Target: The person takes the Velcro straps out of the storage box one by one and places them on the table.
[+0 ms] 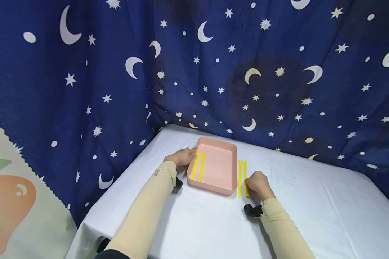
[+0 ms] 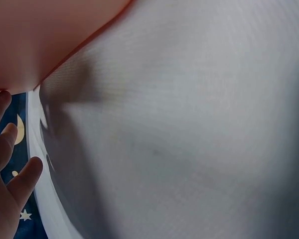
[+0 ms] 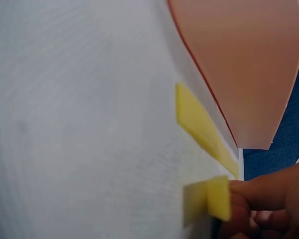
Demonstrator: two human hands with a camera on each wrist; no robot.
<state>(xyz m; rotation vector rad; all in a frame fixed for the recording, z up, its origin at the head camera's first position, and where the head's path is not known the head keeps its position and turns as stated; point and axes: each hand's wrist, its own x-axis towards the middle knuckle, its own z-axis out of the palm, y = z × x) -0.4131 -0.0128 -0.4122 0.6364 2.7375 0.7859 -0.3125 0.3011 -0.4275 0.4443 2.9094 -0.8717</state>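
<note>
My left hand (image 1: 182, 157) is at the far left side of a pink tray (image 1: 225, 191). Its fingertips touch the tray wall, and in the left wrist view the fingers (image 2: 26, 181) are spread and fairly straight. Two flat yellow straps (image 1: 202, 167) lie lengthwise inside the tray along its left side. To the right of the tray, my right hand (image 1: 258, 182) pinches a yellow strap (image 3: 219, 198) between thumb and finger; its near end stands up over the cloth. Another yellow strap (image 1: 240, 180) lies flat between that one and the tray.
A white cloth (image 1: 207, 223) covers the table. Behind and to the left hangs a dark blue curtain (image 1: 181, 54) with moons and stars. Pale fabric with an orange print (image 1: 9, 208) shows at the lower left. A black wrist camera (image 1: 253, 210) sits below my right wrist.
</note>
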